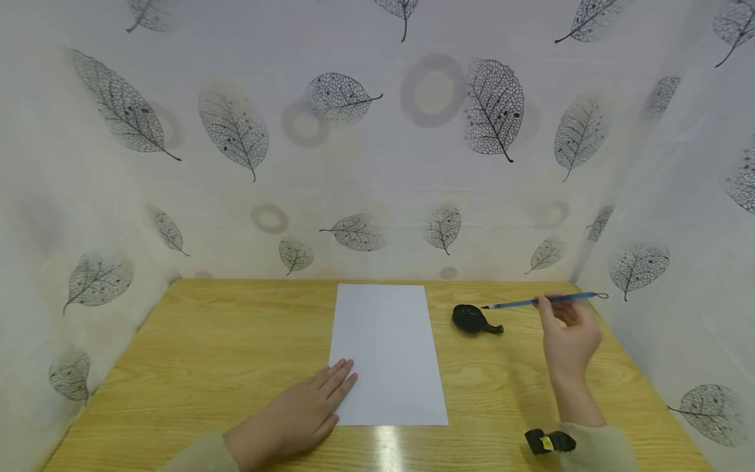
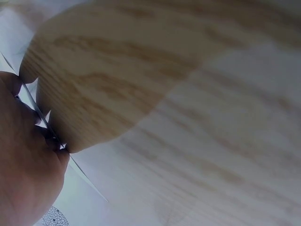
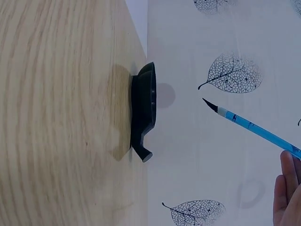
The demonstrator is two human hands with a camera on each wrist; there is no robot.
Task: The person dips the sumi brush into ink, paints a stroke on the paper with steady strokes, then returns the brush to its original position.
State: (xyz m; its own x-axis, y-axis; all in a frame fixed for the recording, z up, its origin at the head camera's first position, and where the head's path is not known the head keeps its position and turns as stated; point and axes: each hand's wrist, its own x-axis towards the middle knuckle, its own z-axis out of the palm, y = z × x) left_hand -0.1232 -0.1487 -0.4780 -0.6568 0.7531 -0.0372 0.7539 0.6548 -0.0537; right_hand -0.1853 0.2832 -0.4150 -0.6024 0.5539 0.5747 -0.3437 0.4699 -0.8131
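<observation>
A white sheet of paper (image 1: 386, 354) lies on the wooden table. My left hand (image 1: 297, 413) rests with straight fingers on its lower left edge; the left wrist view shows that hand (image 2: 30, 155) along the paper's edge. In my right hand (image 1: 571, 337) a blue writing brush (image 1: 519, 303) is pinched, held nearly level above the table with its dark tip to the left. Close under the tip sits a small black ink dish (image 1: 468, 319) with a stubby handle. The right wrist view shows the brush (image 3: 258, 131) raised apart from the dish (image 3: 143, 101), with fingertips (image 3: 287, 174) on its shaft.
The wooden table (image 1: 236, 347) ends at a pale curtain (image 1: 377, 183) printed with leaves, which also hangs along both sides. A black strap device (image 1: 548, 442) is on the right wrist. The ink dish stands to the right of the paper.
</observation>
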